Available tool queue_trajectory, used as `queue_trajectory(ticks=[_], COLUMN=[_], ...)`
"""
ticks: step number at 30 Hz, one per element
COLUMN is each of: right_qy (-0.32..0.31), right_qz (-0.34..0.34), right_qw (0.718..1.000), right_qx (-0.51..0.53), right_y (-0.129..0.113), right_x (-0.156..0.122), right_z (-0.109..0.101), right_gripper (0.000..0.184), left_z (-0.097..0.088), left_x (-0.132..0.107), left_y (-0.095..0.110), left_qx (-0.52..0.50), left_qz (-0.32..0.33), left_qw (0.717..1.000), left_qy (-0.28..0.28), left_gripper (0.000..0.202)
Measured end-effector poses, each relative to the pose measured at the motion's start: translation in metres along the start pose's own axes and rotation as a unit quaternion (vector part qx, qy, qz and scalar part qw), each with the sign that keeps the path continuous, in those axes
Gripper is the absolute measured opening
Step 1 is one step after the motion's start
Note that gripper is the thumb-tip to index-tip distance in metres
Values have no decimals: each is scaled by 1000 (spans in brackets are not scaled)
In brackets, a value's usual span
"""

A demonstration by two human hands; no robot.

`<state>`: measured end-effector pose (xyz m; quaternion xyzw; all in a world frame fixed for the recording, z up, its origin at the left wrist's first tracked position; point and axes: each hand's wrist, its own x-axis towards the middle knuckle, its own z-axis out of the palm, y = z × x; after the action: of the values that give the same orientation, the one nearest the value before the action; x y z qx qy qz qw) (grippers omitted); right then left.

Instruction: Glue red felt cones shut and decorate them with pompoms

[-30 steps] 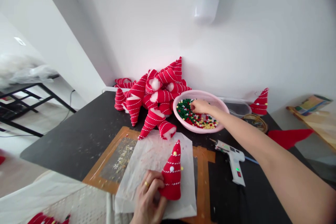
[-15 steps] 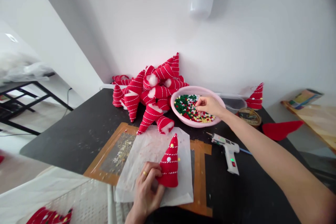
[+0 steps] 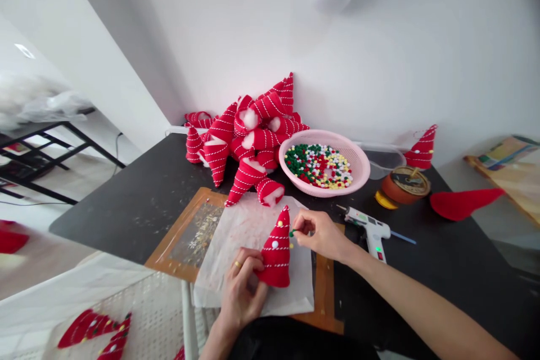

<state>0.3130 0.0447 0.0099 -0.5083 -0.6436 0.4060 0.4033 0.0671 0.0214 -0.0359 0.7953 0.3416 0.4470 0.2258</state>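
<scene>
Red cone (image 3: 276, 261) lies on the white sheet (image 3: 248, 225), tip pointing away from us, base nearest us, w/ the L hand (image 3: 241, 289) at its lower left side. What's new in the last sec.: our R hand (image 3: 319, 235) has left the pink basket (image 3: 324, 191) & come over to the cone's right edge, bringing a green pom-pom (image 3: 291, 233). So we judge picking is done for this piece & we're now at the placing stage; pom-pom doesn't look fixed on yet. Cone itself hasn't shifted on the sheet, as far as we can tell. It has a yellow pom-pom (image 3: 280, 224) near the tip, a white pom-pom (image 3: 275, 245) mid-way, plus another yellow one (image 3: 291, 246) at the right edge, just below the green.

R hand: thumb & index pressed together, pinching the green pom-pom; other fingers curled in. It's right beside the cone; can't tell if pom-pom touches the cloth. L hand: fingers bent, gripping the cone's side, thumb low & partly hidden, so exact hold unclear. Glue gun (image 3: 371, 230) lies on the table (image 3: 139, 197), right of the R hand, neither hand on it.
</scene>
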Motion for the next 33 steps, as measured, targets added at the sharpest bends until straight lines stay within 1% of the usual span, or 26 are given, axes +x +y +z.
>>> queue_trajectory(ticks=[5,9,14,17,20,22,25,26,28,31,33], right_qy=[13,15,12,16,7,3,26,38,52,31,10], right_qz=[-17,-27,-30,-18,4,32,55,46,-4,-96,-125], right_qw=[1000,999,999,1000,1000,999,997,998,998,989,985], right_qx=[-21,-27,-27,-17,2,28,48,35,-26,-110,-123], right_y=[-4,-6,-1,3,0,-5,-14,-16,-18,-16,-13], right_x=[-1,-2,-4,-5,-7,-6,1,5,16,34,42], right_z=[9,13,19,21,16,6,-13,-19,-28,-33,-33], right_gripper=[17,19,20,17,12,8,8,9,11,19,21], left_z=[0,-1,0,1,1,2,2,2,2,2,1], left_x=[-1,-1,-1,-1,-2,-2,-2,-2,-2,-3,-3], left_y=[1,1,0,-1,-2,-2,-2,-2,-2,-2,-2], left_qx=[-6,-6,11,20,21,20,21,21,21,16,18], left_qz=[5,23,37,50,59,64,75,79,85,88,86], left_qw=[1000,1000,999,998,997,997,996,996,995,995,995], left_qy=[-6,-15,-25,-31,-34,-37,-41,-42,-45,-44,-43], left_gripper=[12,12,11,11,13,14,15,15,15,15,15])
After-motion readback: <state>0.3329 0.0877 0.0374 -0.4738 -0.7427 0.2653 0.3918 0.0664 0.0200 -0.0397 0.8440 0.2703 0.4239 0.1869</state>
